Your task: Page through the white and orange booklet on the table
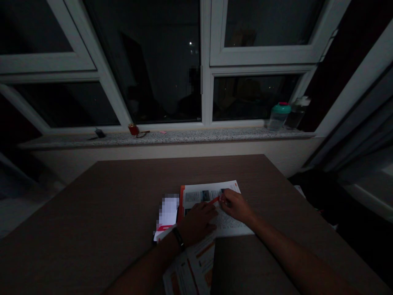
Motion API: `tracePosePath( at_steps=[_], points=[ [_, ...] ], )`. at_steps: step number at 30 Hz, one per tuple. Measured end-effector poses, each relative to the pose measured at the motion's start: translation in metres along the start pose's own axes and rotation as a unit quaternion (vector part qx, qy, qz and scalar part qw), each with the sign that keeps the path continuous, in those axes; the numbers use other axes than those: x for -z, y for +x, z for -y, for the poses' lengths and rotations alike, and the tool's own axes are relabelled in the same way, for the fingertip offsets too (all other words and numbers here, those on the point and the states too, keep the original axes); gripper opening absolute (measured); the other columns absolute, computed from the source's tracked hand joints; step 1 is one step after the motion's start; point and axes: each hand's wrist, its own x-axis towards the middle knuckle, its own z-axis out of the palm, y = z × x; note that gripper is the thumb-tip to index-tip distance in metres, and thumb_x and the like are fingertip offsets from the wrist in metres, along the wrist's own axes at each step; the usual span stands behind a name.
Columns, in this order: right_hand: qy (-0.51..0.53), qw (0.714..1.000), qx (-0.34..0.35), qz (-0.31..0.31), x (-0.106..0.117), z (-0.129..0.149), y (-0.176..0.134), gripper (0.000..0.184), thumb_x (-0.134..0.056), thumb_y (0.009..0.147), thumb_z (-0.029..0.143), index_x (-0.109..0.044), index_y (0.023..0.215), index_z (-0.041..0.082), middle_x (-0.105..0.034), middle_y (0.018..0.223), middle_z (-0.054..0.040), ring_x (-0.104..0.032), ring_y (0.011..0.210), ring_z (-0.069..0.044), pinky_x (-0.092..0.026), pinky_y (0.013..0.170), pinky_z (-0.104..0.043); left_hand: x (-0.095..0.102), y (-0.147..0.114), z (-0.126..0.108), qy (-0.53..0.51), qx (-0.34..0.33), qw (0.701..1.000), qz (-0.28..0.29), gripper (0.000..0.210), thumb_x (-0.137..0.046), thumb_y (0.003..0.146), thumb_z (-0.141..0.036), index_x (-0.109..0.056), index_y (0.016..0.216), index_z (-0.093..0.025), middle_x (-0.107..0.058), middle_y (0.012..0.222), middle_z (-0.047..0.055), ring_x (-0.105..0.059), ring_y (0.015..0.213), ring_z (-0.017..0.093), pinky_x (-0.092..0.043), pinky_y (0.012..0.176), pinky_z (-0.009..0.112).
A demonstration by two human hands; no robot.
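A printed magazine or booklet (192,188) with an orange-red left edge lies on the table in the dim light. My left hand (198,223), a dark band on its wrist, rests on the page with fingers stretched out, their tips near a thin red strip (214,200). At the strip's right end, the fingers of my right hand (236,205) are closed in a pinch. Whether the strip is a pen or a piece of paper is too dark to tell. Below my left hand, a white and orange printed sheet (199,262) reaches toward me.
Left of the booklet lies a phone (168,211) with a lit screen. The brown table (129,184) ends before a stone windowsill (190,136). On the sill stand a teal-lidded bottle (280,116), another clear bottle (297,112) and a small red container (133,130).
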Motion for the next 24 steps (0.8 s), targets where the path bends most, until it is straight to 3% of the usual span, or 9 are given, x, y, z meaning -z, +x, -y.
tracePosePath(
  at_steps=[6, 12, 19, 24],
  points=[
    [-0.004, 0.998, 0.047, 0.048, 0.0, 0.003, 0.002, 0.015, -0.054, 0.084, 0.011, -0.05, 0.074, 0.022, -0.054, 0.076, -0.0015, -0.052, 0.073, -0.017, -0.04, 0.065, -0.026, -0.001, -0.001, 0.002, -0.014, -0.002, 1.0, 0.004, 0.05, -0.06, 0.09, -0.025, -0.044, 0.136, -0.027, -0.043, 0.147, 0.006, -0.04, 0.132, 0.028, -0.035, 0.108, 0.048],
    [-0.044, 0.999, -0.011, -0.016, -0.002, -0.002, 0.01, 0.016, -0.05, 0.085, 0.008, -0.051, 0.076, 0.021, -0.055, 0.077, -0.0031, -0.051, 0.074, -0.018, -0.04, 0.066, -0.028, -0.003, -0.001, 0.004, -0.007, -0.001, 1.0, 0.009, 0.051, -0.06, 0.089, -0.025, -0.044, 0.137, -0.025, -0.039, 0.152, 0.006, -0.036, 0.136, 0.027, -0.035, 0.11, 0.048],
    [-0.013, 0.997, -0.049, -0.062, -0.004, -0.007, 0.006, 0.012, -0.052, 0.082, 0.01, -0.049, 0.077, 0.021, -0.055, 0.074, -0.0016, -0.053, 0.071, -0.017, -0.04, 0.064, -0.027, -0.003, -0.003, 0.003, -0.005, -0.002, 1.0, 0.007, 0.054, -0.058, 0.087, -0.021, -0.044, 0.139, -0.026, -0.042, 0.15, 0.005, -0.038, 0.135, 0.027, -0.034, 0.111, 0.049],
    [-0.001, 1.0, 0.0, -0.01, -0.001, -0.002, 0.002, 0.01, -0.055, 0.081, 0.012, -0.051, 0.078, 0.021, -0.054, 0.075, -0.0012, -0.052, 0.07, -0.016, -0.04, 0.063, -0.026, -0.001, -0.002, 0.002, -0.002, -0.01, 1.0, 0.005, 0.047, -0.058, 0.091, -0.025, -0.046, 0.136, -0.025, -0.042, 0.15, 0.006, -0.04, 0.133, 0.027, -0.035, 0.109, 0.048]
  ],
)
